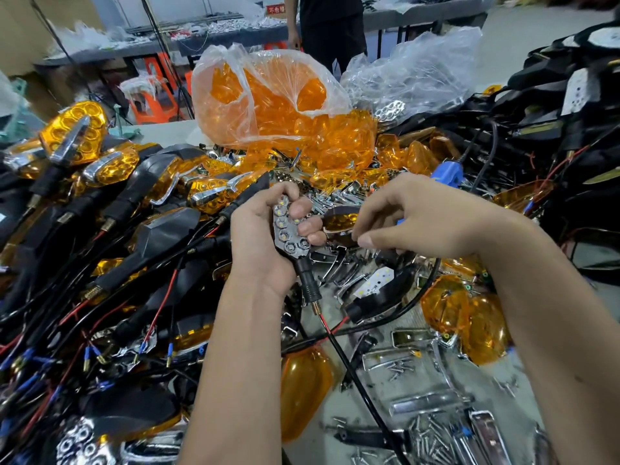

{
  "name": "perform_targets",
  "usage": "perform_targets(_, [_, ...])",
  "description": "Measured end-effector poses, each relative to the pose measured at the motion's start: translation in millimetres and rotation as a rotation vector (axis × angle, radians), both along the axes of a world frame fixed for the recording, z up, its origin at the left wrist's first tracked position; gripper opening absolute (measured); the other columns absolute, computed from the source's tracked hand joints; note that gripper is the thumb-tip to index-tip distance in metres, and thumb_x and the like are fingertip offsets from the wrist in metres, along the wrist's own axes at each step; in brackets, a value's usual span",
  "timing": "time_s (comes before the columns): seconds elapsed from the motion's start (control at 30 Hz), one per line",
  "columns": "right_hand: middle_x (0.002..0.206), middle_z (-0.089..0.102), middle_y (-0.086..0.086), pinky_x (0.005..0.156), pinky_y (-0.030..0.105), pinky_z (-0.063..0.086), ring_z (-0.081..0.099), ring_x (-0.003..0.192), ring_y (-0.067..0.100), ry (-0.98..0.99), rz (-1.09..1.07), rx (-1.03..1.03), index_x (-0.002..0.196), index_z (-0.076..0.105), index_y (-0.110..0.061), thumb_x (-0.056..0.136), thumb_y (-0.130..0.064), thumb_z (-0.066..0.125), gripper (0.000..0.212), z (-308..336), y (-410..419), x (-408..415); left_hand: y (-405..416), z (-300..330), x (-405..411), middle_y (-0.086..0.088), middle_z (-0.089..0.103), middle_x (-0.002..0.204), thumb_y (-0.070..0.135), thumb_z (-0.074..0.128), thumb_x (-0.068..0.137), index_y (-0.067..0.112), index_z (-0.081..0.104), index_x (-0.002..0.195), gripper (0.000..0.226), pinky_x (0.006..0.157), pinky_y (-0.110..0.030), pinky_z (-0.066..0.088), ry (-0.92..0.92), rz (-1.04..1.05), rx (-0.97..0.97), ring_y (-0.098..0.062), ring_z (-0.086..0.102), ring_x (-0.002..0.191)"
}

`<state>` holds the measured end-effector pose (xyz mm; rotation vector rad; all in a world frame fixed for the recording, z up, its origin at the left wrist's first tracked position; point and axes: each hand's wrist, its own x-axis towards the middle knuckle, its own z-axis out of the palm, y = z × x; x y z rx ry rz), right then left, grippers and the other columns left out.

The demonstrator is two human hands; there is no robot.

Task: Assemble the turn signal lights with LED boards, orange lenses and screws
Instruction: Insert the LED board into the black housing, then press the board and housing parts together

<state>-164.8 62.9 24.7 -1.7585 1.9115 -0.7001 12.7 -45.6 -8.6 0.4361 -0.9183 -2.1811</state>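
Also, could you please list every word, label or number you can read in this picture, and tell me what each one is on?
"不合格" (the last character is cut off and uncertain): white characters on the red sign at the far bench, beside the standing person.
Nothing else is legible: the LED board in the left hand and the loose white board on the table show no readable print.

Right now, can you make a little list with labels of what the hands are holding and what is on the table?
left hand: grips black turn signal housing with LED board
right hand: fingers curled around orange lens with chrome rim
clear plastic bag of orange lenses: behind the hands
loose silver screws: near right
finished orange lights: piled left
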Motion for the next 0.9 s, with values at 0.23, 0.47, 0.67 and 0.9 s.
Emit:
perform_targets(0.23, [0.072, 0.074, -0.005, 0.070, 0.028, 0.061, 0.070, 0.069, 0.010, -0.044, -0.293, -0.270, 0.084, 0.078, -0.026, 0.093, -0.018, 0.075, 0.013, -10.1, -5.7, -5.6, -1.7, 2.3, 1.8, 0.007, 0.036, 0.062, 0.036, 0.039, 0.110, 0.017, 0.050, 0.080, 0.037, 0.042, -0.020, 0.032, -0.015, -0.032, 0.102, -0.009, 0.033, 0.045])
perform_targets(0.47, [0.090, 0.072, -0.009, 0.085, 0.031, 0.057, 0.064, 0.085, 0.008, 0.105, -0.412, -0.335, 0.094, 0.077, -0.024, 0.095, -0.017, 0.073, 0.008, -21.0, -9.2, -4.4, -3.5, 5.2, 8.4, 0.005, 0.038, 0.069, 0.016, 0.040, 0.108, 0.013, 0.051, 0.095, 0.017, 0.047, -0.019, 0.031, -0.018, -0.012, 0.041, -0.009, 0.033, 0.052])
perform_targets(0.67, [0.138, 0.061, -0.001, 0.112, 0.045, 0.035, 0.043, 0.130, 0.028, 0.315, -0.295, -0.163, 0.139, 0.062, -0.028, 0.101, -0.023, 0.066, 0.038, -28.5, -16.0, 8.1, -3.4, 4.1, 7.4, 0.000, 0.047, 0.072, 0.004, 0.038, 0.107, 0.007, 0.054, 0.106, 0.016, 0.047, -0.023, 0.038, -0.107, 0.054, -0.122, -0.011, 0.040, 0.054])
perform_targets(0.9, [0.091, 0.072, -0.004, 0.082, 0.026, 0.056, 0.066, 0.086, 0.012, 0.155, -0.232, -0.286, 0.101, 0.077, -0.022, 0.096, -0.013, 0.072, 0.011, -20.7, -12.9, 10.6, -5.6, 2.6, 6.5, -0.009, 0.064, 0.085, -0.003, 0.036, 0.107, 0.003, 0.057, 0.098, 0.023, 0.048, -0.023, 0.041, -0.032, 0.186, -0.178, -0.012, 0.045, 0.055])
